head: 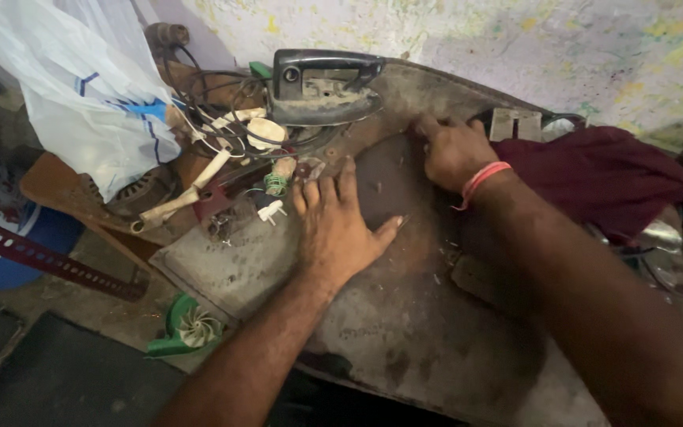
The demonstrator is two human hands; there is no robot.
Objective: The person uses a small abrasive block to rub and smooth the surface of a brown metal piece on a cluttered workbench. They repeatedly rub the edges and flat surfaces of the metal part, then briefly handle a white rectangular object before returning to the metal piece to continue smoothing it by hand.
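Left hand (340,229): fingers spread, flat on bench (405,332) middle, gripping nothing; right hand (454,150): curled, knuckles down near back edge, contents indiscernible; old iron (324,87) at back edge, untouched, apparently unopened.

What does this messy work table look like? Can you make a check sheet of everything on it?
Surface: worn, stained brown workbench top, dusty and scratched.
Job's things: left hand lies flat on a dark oval patch of the top; right hand, a pink band on its wrist, is curled at the patch's far edge.
Clutter: old dark clothes iron, cream plastic parts, small white plug, green-wound coil, maroon cloth, green fan wheel.
Fingers: left spread, holding nothing; right bent, cannot tell if they pinch anything.
Cables: tangled black wires beside the iron.
Surroundings: white plastic bag, paint-flecked wall.
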